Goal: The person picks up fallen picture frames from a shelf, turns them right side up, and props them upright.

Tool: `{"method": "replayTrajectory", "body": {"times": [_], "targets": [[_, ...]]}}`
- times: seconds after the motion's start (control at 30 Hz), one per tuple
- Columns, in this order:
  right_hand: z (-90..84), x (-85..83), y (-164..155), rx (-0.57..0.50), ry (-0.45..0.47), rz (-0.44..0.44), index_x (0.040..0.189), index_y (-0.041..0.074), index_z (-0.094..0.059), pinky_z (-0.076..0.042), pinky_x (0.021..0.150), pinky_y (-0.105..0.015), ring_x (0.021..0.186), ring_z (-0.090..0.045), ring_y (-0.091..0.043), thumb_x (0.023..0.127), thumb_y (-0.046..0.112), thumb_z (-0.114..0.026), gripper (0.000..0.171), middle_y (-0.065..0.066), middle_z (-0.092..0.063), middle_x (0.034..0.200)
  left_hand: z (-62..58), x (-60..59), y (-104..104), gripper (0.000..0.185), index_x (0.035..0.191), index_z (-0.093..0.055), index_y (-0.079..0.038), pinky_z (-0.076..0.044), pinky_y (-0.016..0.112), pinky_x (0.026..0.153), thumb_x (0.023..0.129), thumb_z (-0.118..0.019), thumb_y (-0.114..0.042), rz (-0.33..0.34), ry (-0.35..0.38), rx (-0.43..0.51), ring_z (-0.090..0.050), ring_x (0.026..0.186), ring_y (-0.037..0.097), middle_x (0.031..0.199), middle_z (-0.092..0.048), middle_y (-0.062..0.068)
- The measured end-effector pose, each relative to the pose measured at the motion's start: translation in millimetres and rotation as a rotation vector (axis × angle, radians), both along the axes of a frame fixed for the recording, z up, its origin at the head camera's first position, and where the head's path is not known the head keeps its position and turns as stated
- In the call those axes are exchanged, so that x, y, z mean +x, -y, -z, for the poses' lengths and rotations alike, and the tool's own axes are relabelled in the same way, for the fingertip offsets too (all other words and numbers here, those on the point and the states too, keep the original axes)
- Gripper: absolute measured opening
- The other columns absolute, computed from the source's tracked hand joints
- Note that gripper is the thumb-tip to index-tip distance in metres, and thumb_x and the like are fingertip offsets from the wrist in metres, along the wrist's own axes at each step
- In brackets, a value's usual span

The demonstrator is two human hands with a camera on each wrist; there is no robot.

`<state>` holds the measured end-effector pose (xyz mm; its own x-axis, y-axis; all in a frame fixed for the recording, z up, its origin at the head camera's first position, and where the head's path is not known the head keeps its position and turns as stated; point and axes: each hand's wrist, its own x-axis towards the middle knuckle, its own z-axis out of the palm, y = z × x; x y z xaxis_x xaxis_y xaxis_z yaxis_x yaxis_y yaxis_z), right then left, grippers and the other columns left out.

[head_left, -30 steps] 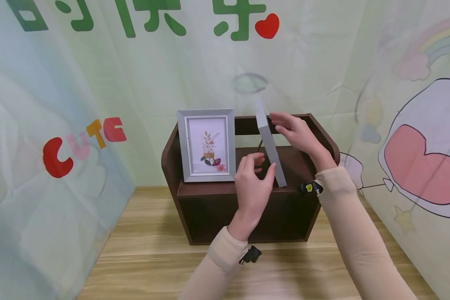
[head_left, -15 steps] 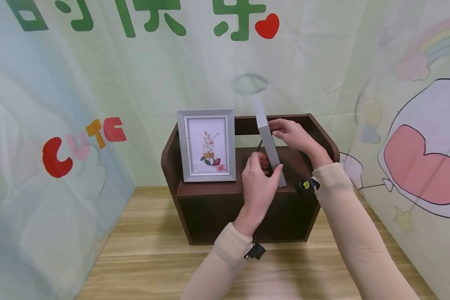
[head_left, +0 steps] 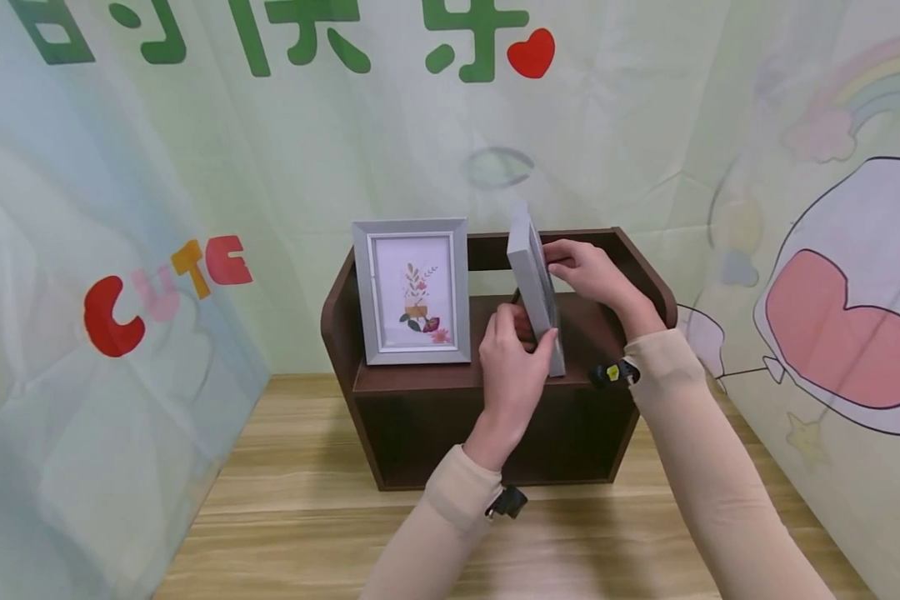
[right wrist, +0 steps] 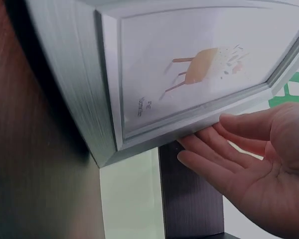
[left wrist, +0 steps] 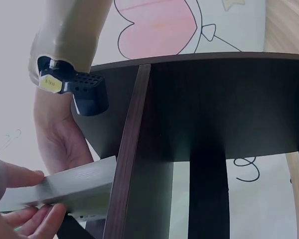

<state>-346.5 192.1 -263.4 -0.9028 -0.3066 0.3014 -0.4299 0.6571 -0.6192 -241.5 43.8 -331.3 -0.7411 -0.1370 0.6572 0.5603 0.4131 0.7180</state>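
Observation:
In the head view, a silver-grey picture frame (head_left: 532,279) stands almost edge-on on the upper shelf of a dark brown shelf unit (head_left: 412,379). My left hand (head_left: 516,367) pinches its near side edge, thumb in front and fingers behind its back. At the far edge, my right hand (head_left: 591,271) grips the same frame; in the right wrist view the thumb lies at the border, with fingers (right wrist: 209,154) beneath it. That view also shows its chair print (right wrist: 202,67). To the left, a second silver frame (head_left: 461,292) with a plant print stands upright facing forward.
The shelf unit has raised side panels (head_left: 645,275) and a back rail (head_left: 487,250), with an open lower compartment (head_left: 450,437). It stands on a wood-grain table (head_left: 270,508). Printed cloth walls (head_left: 607,125) enclose the back and sides.
My left hand has moved right onto the frame's near edge, and my right hand has closed on its far edge. The frame has turned slightly, so a sliver of its front shows.

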Motion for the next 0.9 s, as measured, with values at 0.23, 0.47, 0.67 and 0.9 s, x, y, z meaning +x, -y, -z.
{"method": "replayTrajectory", "body": {"times": [0.23, 0.47, 0.67, 0.9], "targets": [[-2.3, 5.4, -3, 0.010, 0.038, 0.061, 0.132, -0.003, -0.050, -0.045, 0.097, -0.050, 0.120, -0.053, -0.038, 0.097, 0.009, -0.051, 0.037, -0.023, -0.053, 0.133, 0.5, -1.0, 8, 0.031, 0.103, -0.056, -0.001, -0.055, 0.018, 0.070, 0.080, -0.075, -0.012, 0.018, -0.014, 0.036, -0.064, 0.081, 0.018, 0.093, -0.058, 0.012], [-3.4, 12.1, -7, 0.005, 0.050, 0.107, 0.131, -0.004, -0.050, -0.045, 0.098, -0.050, 0.119, -0.054, -0.038, 0.096, 0.009, -0.052, 0.038, -0.025, -0.055, 0.130, 0.1, -4.7, 16, 0.028, 0.102, -0.060, 0.001, -0.056, 0.019, 0.071, 0.080, -0.075, -0.008, 0.022, -0.022, 0.066, -0.064, 0.081, 0.019, 0.091, -0.058, 0.013], [1.3, 15.8, -11, -0.006, 0.079, 0.153, 0.134, -0.003, -0.045, -0.043, 0.100, -0.050, 0.122, -0.051, -0.037, 0.096, 0.012, -0.053, 0.041, -0.024, -0.052, 0.132, -0.9, -6.9, 20, 0.028, 0.106, -0.063, 0.001, -0.057, 0.021, 0.072, 0.081, -0.074, -0.006, 0.007, -0.017, 0.062, -0.066, 0.082, 0.021, 0.092, -0.058, 0.015], [6.7, 22.4, -15, -0.049, 0.092, 0.194, 0.135, -0.002, -0.040, -0.044, 0.099, -0.050, 0.124, -0.049, -0.037, 0.096, 0.014, -0.053, 0.044, -0.023, -0.049, 0.135, -1.1, -10.9, 26, 0.031, 0.109, -0.065, 0.000, -0.057, 0.025, 0.074, 0.081, -0.074, -0.008, -0.013, -0.008, 0.066, -0.068, 0.085, 0.020, 0.096, -0.062, 0.014]]}}
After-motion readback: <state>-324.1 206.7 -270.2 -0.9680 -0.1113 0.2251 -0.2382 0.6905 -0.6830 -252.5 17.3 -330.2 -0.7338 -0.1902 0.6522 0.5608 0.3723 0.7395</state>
